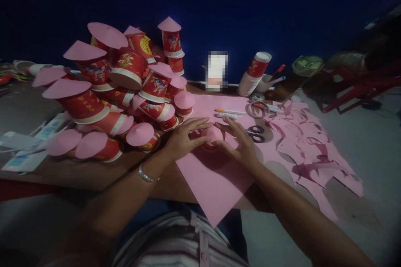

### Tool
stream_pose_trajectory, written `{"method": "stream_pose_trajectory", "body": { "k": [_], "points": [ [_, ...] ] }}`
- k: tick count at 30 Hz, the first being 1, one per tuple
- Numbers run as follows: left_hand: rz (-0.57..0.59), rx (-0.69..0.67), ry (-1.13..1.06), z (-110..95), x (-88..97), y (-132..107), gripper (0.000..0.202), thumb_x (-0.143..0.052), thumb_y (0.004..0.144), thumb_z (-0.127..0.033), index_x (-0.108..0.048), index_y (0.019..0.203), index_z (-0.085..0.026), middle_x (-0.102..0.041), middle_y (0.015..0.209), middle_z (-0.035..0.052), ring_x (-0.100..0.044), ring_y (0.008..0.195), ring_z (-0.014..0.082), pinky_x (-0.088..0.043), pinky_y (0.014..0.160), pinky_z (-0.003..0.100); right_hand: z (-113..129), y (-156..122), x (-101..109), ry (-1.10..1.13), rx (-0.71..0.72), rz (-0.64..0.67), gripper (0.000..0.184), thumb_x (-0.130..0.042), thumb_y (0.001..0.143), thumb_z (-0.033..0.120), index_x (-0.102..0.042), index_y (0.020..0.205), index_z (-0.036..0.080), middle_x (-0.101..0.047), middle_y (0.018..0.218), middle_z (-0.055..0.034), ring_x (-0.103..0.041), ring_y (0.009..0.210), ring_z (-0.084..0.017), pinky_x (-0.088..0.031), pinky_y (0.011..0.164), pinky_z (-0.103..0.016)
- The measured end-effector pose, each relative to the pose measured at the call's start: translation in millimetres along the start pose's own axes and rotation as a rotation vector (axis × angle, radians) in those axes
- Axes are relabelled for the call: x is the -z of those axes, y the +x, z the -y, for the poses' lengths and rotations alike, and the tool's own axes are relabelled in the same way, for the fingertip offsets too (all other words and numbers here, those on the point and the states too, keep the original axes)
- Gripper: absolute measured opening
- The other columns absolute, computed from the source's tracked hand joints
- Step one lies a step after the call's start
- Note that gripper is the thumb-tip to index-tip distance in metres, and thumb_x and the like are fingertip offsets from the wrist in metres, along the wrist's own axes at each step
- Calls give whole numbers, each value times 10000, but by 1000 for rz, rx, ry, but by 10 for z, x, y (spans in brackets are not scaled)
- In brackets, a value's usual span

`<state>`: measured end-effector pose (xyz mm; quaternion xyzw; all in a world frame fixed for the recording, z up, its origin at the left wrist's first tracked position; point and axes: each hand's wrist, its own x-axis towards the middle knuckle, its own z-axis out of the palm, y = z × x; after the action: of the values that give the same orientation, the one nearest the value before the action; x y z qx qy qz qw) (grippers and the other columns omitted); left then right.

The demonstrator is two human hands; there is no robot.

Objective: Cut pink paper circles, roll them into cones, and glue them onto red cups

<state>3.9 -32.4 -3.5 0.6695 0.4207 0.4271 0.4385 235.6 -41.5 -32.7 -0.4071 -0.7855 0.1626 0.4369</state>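
A small pink paper cone (pixel 214 133) sits on top of a red paper cup (pixel 210 146) in front of me. My left hand (pixel 189 135) curves around the cone from the left, its thumb at the near edge. From the right, my right hand (pixel 239 143) cups it with bent fingers, the thumb also at the front rim. Between them the two hands hold the cone, and they hide part of the cup. Beneath lies a sheet of pink paper (pixel 214 191). Black-handled scissors (pixel 256 134) rest just right of my right hand.
Stacked red cups with pink cones (pixel 94 75) fill the left side. Behind my hands lie a marker (pixel 232 111), a white tube (pixel 227 116) and tape rolls (pixel 257 109). A leaning cup stack (pixel 254 74) stands behind; pink paper scraps (pixel 307 137) spread right. A power strip (pixel 29 150) is far left.
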Motion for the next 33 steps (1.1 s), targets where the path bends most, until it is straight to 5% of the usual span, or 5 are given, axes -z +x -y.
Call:
{"method": "stream_pose_trajectory", "body": {
  "k": [6,14,22,33],
  "points": [
    [-44,129,-219,13,-48,27,567,-813,847,-342,-632,1376,-243,-711,1356,122,-613,1338,284,-477,1082,407,57,1,24,54,-30,16,753,-675,982,363,-292,1630,358,-596,1501,-124,-597,1372,-319,-523,1108,-588],
    [-126,305,-565,169,-224,97,420,-881,743,-353,-723,1091,-180,-740,1161,75,-639,1166,219,-430,1073,360,-2,35,-28,40,-25,26,739,-701,966,348,-341,1611,348,-657,1437,-116,-562,1402,-315,-529,1096,-588],
    [-143,369,-662,66,-240,160,377,-861,752,-410,-733,1011,-169,-726,1065,58,-623,1101,212,-430,1005,332,37,14,-8,42,-32,19,772,-719,952,363,-327,1617,363,-594,1508,-122,-561,1410,-324,-521,1107,-580],
    [-126,388,-631,48,-305,228,287,-841,699,-288,-741,941,-170,-700,983,33,-601,1015,182,-430,970,308,8,24,-16,22,38,8,800,-715,957,325,-288,1632,361,-646,1453,-128,-581,1392,-325,-520,1105,-590]
  ]
}}
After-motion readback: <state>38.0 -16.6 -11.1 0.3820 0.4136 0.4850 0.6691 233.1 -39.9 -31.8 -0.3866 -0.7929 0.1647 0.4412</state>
